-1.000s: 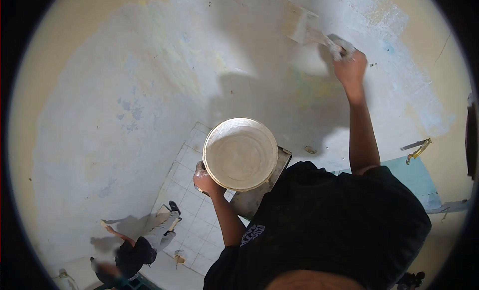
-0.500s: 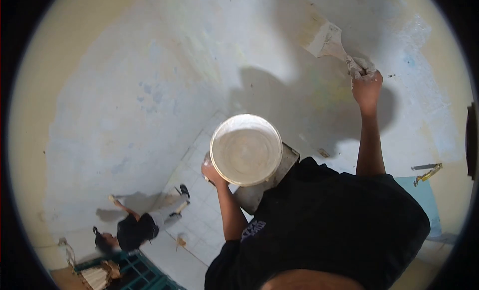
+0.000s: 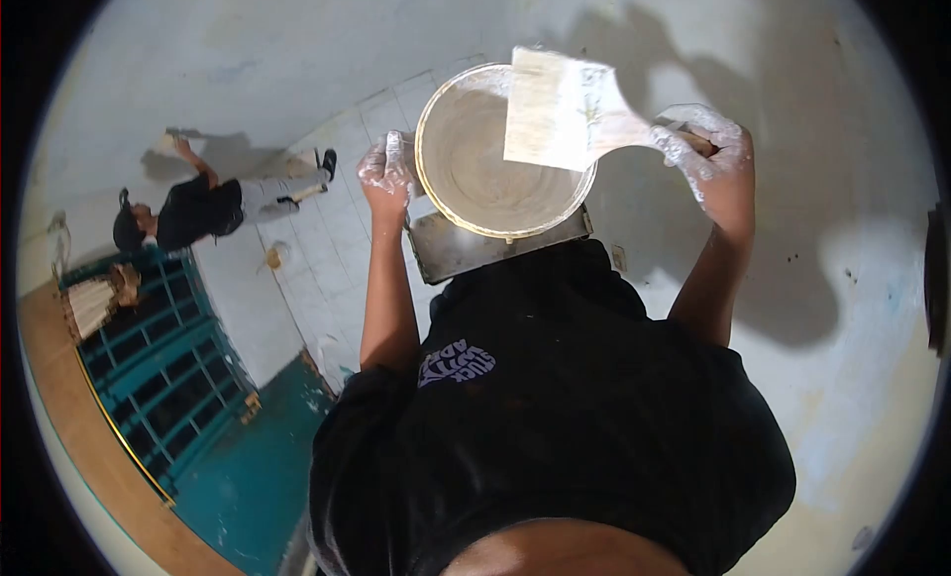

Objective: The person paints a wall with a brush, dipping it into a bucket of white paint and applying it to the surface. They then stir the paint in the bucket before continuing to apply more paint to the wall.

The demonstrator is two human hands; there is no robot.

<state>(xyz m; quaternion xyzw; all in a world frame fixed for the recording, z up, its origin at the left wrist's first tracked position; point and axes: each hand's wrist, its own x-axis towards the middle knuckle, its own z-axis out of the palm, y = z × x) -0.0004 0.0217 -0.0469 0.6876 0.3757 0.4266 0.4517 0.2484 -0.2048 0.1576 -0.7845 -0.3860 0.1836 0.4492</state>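
A wide flat brush [image 3: 565, 110] with a pale handle is in my right hand [image 3: 715, 160], whose fingers close round the handle's end. The brush head lies over the right part of a round white bucket [image 3: 480, 170], which has a pale coating inside. White paint-like smears cover both hands. At the bucket's left side, my left hand [image 3: 387, 176] has its fingers closed at the rim or handle, apparently on a thin bucket handle. Beneath the bucket a grey flat surface [image 3: 466, 247] shows.
Another person [image 3: 198, 211] in a dark shirt and cap stands at the left near the wall, one arm raised. Teal barred window or door [image 3: 163, 363] is at the lower left. White floor tiles [image 3: 327, 244] lie below. Pale patchy wall [image 3: 862, 279] rises at the right.
My right hand has brought the brush from the wall to above the bucket. The view has turned, so the bucket sits higher and more of the teal bars shows.
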